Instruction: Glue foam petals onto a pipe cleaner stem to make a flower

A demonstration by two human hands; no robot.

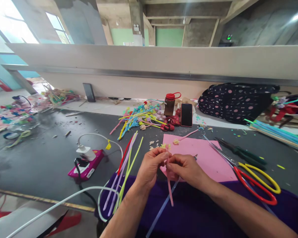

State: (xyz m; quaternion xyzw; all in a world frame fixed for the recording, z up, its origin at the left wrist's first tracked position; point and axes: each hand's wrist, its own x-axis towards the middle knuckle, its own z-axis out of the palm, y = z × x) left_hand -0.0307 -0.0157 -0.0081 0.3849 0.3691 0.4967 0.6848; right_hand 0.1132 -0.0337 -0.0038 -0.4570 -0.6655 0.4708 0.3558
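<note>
Over the near part of a pink sheet (216, 162), both hands work one pink stem (171, 195): the left hand (149, 167) pinches it between thumb and forefinger, while the right hand (186, 169) grips it just below, fingertips drawn together, the tail hanging free beneath them. A yellow tuft (165, 146) shows just beyond the left fingertips; whether it is joined to the stem cannot be told, since the fingers cover the spot. The likeliest trouble sits in that double pinch — too hard a squeeze or too sharp a twist could kink the stem, and a slack hold could let it turn between the fingers. Below the fingers, a clear strip (160, 213) slants behind the tail over purple cloth (203, 216); should the hands drop, the two could tangle. Just past the fingertips, a second stem (188, 136) lies on the sheet, its pale flower (176, 142) near enough for a careless knuckle to crush. Right of the fingers rest scissors (254, 183), handles beyond the right forearm, where an outward swing of the elbow could knock them. Left of the fingers, loose stems (125, 172) reach onto the cloth beside a looped cable (62, 201) — one tug on it could drag them askew.
</note>
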